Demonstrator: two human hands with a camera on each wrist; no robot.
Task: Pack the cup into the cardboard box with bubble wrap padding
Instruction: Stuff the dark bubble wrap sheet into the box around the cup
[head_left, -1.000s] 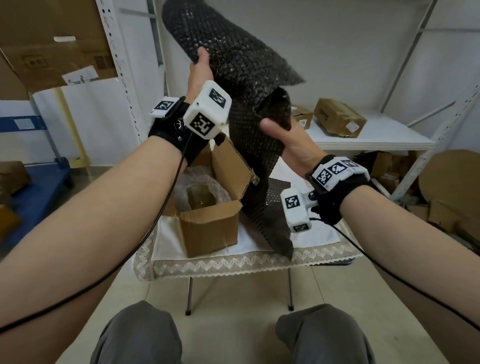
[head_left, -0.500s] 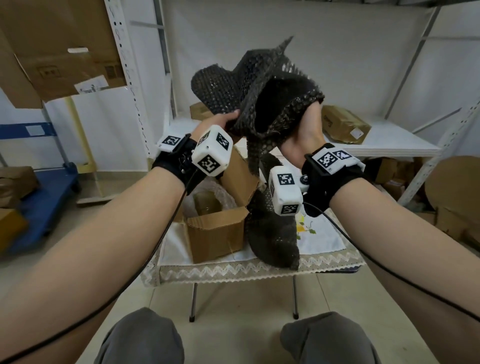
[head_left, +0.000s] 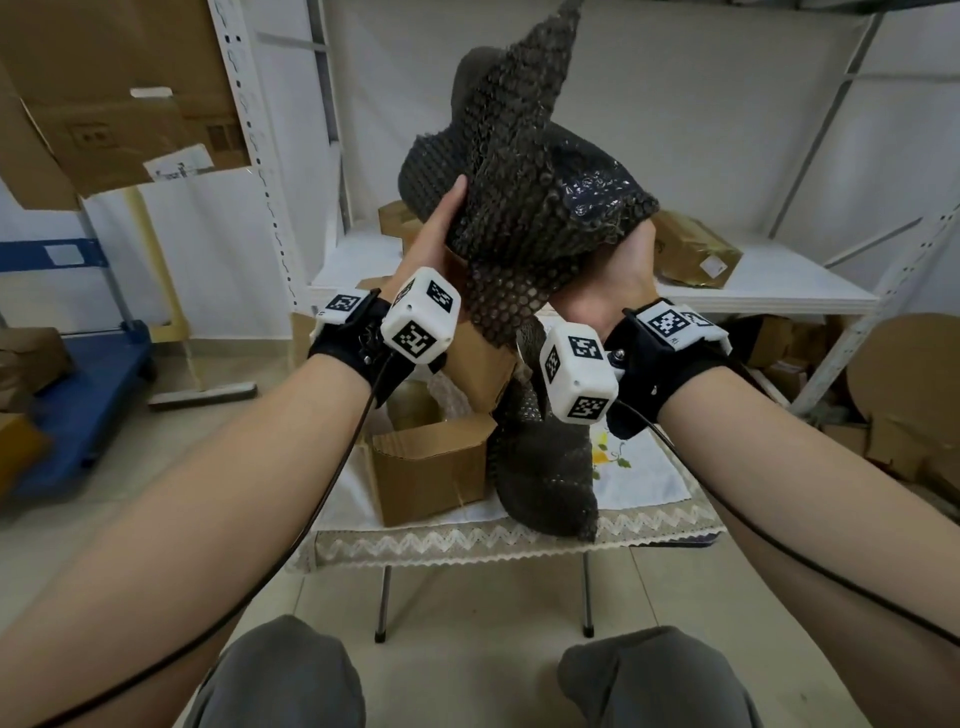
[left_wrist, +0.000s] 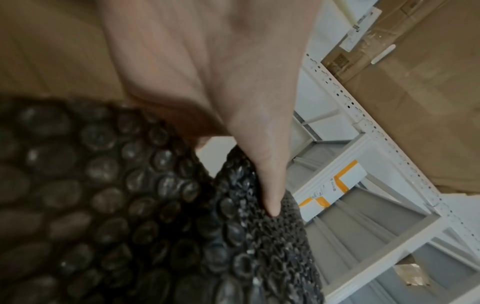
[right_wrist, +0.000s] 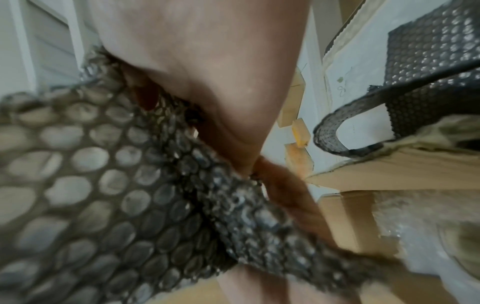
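Observation:
Both hands hold a black bubble wrap sheet (head_left: 524, 192) bunched up above the table. My left hand (head_left: 447, 213) grips its left side, thumb (left_wrist: 270, 189) pressed on the wrap (left_wrist: 103, 205). On the other side my right hand (head_left: 628, 254) grips from below, its fingers hidden in the wrap (right_wrist: 103, 185). The sheet's tail (head_left: 545, 467) hangs down to the table beside the open cardboard box (head_left: 431, 467). Inside the box stands the brownish cup (head_left: 410, 402), ringed by clear bubble wrap (head_left: 460, 397) and partly hidden by my left wrist.
The box stands on a small folding table under a white lace-edged cloth (head_left: 639, 483). Behind it a white shelf (head_left: 753, 291) carries taped parcels (head_left: 696, 249). Cardboard piles lie at the right (head_left: 904, 415), and a blue cart (head_left: 78, 395) stands at the left. My knees are below.
One second ago the sheet was stretched tall, with the left hand high and the right lower. Both hands have come together and crumpled it into a bunch.

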